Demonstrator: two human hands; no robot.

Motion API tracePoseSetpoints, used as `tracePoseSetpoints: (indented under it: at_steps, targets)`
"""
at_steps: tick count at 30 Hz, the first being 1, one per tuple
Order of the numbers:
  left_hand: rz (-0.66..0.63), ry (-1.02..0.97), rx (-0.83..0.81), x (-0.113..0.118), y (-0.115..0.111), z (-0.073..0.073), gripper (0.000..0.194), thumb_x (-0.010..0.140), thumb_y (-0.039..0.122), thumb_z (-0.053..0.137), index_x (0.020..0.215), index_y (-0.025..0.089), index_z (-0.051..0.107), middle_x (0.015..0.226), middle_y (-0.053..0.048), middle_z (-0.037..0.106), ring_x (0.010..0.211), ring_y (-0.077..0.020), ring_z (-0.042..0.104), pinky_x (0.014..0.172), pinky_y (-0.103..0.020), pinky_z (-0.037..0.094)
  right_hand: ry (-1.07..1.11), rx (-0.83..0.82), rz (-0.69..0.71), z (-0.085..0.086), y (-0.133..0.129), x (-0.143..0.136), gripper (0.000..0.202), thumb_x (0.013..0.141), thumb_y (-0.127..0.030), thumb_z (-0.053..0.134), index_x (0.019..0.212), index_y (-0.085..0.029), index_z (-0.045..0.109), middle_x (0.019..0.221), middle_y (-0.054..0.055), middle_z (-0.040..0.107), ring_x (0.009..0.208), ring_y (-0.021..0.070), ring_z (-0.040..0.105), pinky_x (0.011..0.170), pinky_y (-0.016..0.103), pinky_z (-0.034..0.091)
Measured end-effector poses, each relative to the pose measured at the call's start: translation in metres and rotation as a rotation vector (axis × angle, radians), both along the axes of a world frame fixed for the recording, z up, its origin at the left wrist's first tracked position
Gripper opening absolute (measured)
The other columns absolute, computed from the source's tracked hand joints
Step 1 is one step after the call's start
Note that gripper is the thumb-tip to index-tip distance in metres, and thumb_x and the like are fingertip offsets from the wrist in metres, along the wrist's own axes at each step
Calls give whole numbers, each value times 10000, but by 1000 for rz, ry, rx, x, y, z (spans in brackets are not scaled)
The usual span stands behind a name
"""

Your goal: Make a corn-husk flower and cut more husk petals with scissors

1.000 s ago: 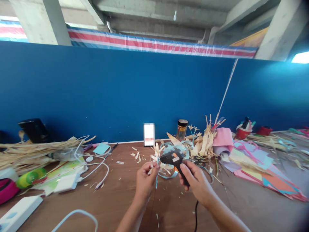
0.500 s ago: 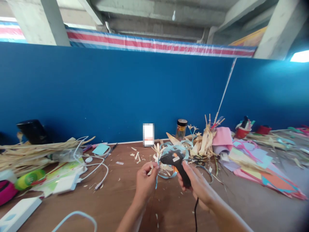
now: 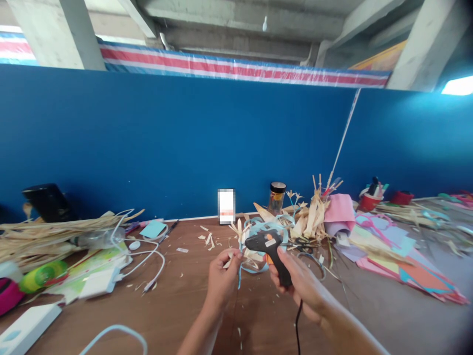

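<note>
My left hand [image 3: 224,266] is closed, its thumb and fingers pinching the blue-wrapped stem of a flower [image 3: 240,230] with pale, husk-like petals. A small pale piece [image 3: 229,260] also shows between those fingers. My right hand [image 3: 295,278] is wrapped around the handle of a black hot glue gun [image 3: 271,249] with an orange trigger. The gun points left, its nozzle close beside the flower's stem just above my left fingertips. Behind the gun lies a loose tangle of light blue ribbon [image 3: 254,269], partly hidden by it.
Dried husks [image 3: 314,217], a lidded jar [image 3: 277,197] and scissors [image 3: 305,243] are behind my right hand. Coloured paper [image 3: 417,273] spreads to the right. White cables [image 3: 160,266], a power strip [image 3: 27,328] and straw strips [image 3: 55,231] lie left. A blue partition [image 3: 185,138] stands behind.
The gun's nozzle and the stem have come slightly apart, the left hand and flower shifting a little left. Both hands keep their hold.
</note>
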State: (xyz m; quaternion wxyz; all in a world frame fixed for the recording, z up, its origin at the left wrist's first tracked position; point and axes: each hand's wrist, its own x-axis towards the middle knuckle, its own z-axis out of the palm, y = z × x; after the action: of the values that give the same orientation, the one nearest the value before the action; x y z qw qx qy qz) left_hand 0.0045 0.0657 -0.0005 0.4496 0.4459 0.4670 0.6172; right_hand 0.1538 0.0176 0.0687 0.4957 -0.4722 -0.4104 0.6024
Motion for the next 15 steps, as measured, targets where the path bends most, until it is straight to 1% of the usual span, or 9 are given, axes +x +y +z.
tracePoseSetpoints:
  at_steps: [3, 7, 10, 15]
  targets:
    - [-64, -27, -30, -1, 1, -5, 263, 626, 378, 649, 743, 143, 669, 646, -18, 612, 540, -97, 490, 509, -187, 369, 30, -3, 4, -1, 0, 1, 416, 704, -552, 521, 772, -144, 559, 582, -33, 442, 462, 61, 371, 416, 172, 271]
    - [-100, -105, -72, -1, 0, -5, 289, 631, 385, 648, 775, 135, 662, 536, 19, 532, 474, -63, 416, 481, -171, 337, 22, 13, -14, -2, 0, 3, 410, 719, -546, 508, 775, -143, 556, 576, -34, 433, 464, 63, 369, 415, 170, 266]
    - [-111, -135, -95, 0, -1, -2, 285, 621, 386, 657, 745, 129, 654, 498, 33, 486, 453, -55, 376, 470, -167, 321, 11, 28, -23, -1, -1, 4, 414, 715, -559, 503, 764, -149, 545, 571, -34, 433, 460, 65, 373, 410, 171, 264]
    - [-154, -139, -86, -1, -2, 2, 260, 619, 381, 662, 713, 139, 648, 507, 34, 494, 465, -60, 385, 478, -165, 320, -49, 44, -6, 1, -2, 4, 418, 719, -568, 490, 717, -152, 526, 567, -29, 451, 457, 66, 386, 407, 167, 270]
